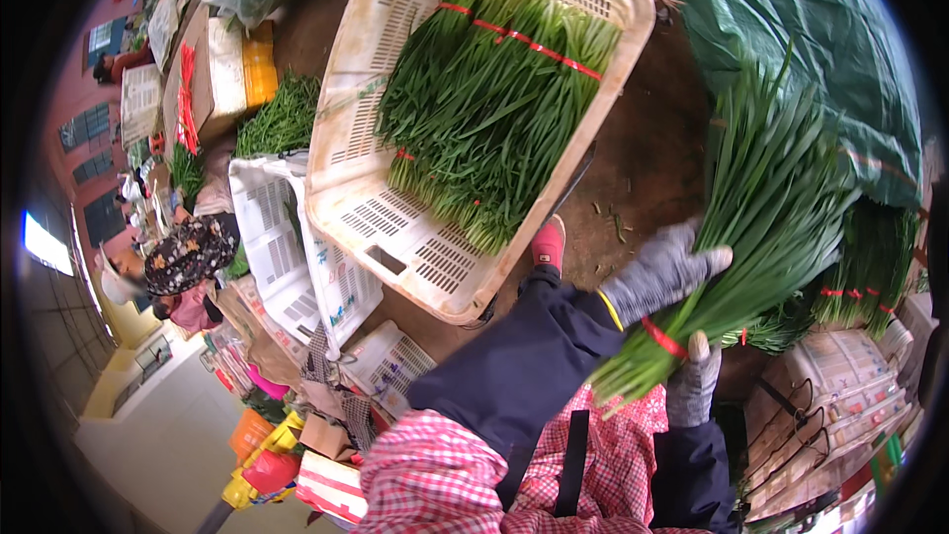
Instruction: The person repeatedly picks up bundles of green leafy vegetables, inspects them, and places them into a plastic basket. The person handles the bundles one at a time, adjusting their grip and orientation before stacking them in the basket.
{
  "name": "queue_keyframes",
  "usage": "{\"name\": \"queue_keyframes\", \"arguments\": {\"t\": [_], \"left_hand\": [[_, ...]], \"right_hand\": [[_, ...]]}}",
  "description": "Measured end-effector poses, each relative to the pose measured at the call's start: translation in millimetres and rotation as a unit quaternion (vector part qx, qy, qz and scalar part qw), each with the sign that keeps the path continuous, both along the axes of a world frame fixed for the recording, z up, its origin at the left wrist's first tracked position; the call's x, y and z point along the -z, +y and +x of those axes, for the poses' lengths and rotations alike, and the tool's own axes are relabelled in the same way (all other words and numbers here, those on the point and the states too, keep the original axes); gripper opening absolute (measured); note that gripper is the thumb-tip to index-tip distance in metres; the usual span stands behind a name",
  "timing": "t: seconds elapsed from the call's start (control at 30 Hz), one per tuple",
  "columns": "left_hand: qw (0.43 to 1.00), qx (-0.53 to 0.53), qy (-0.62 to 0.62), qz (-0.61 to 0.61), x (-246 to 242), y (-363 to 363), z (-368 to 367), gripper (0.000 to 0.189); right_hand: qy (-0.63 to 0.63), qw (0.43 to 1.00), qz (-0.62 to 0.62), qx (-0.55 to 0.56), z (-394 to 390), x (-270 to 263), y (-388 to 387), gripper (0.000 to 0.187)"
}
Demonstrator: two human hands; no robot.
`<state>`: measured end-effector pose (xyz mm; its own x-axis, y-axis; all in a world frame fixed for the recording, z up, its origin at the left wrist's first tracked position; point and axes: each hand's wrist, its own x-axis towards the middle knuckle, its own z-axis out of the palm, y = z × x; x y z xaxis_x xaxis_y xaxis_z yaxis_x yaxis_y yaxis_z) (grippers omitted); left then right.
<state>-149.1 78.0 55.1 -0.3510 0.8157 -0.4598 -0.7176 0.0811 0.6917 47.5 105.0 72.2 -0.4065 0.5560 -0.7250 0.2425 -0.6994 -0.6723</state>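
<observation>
A bundle of Chinese chives [771, 185], tied near its pale stem ends with a red band [665, 337], is held between my two gloved hands. My left hand [660, 274], in a grey knit glove with a yellow cuff edge, grips the leaves above the band. Lower down, my right hand [695, 382] holds the bundle's near side by the band; most of its fingers are hidden. To the left, a large white plastic crate [474, 297] with slotted walls contains several red-tied chive bundles [497, 104], lying side by side in more than one row.
A green tarpaulin [808, 37] covers a pile at the right, with more tied bundles [864, 267] below it. Stacked crates [830, 415] stand at lower right. A second white crate [267, 237] sits left of the large one. Another person in a patterned head covering [191, 256] is farther left.
</observation>
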Motion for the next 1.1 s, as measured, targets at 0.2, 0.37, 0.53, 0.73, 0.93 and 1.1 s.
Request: {"name": "queue_keyframes", "arguments": {"t": [0.2, 0.37, 0.53, 0.73, 0.93, 1.1], "left_hand": [[0.991, -0.001, 0.125, -0.056, -55, -61, -174, 0.044], [0.968, -0.077, 0.205, -0.122, -17, -144, -252, 0.041], [0.967, -0.141, 0.014, -0.212, 92, -202, -255, 0.051], [0.953, -0.047, 0.116, -0.278, 182, -255, -217, 0.090], [0.854, 0.143, 0.272, -0.419, 166, -243, -206, 0.118], [0.804, 0.247, 0.335, -0.425, 149, -218, -187, 0.114]], "right_hand": [[0.099, 0.987, 0.084, -0.090, -180, -20, -43, 0.042], [0.135, 0.990, -0.019, -0.027, -279, 29, -125, 0.045], [0.002, 0.998, -0.028, -0.062, -289, 106, -187, 0.060], [-0.123, 0.990, -0.034, -0.055, -256, 183, -248, 0.083], [-0.216, 0.974, -0.012, -0.066, -223, 211, -290, 0.069], [-0.218, 0.971, -0.071, -0.063, -210, 231, -302, 0.062]]}}
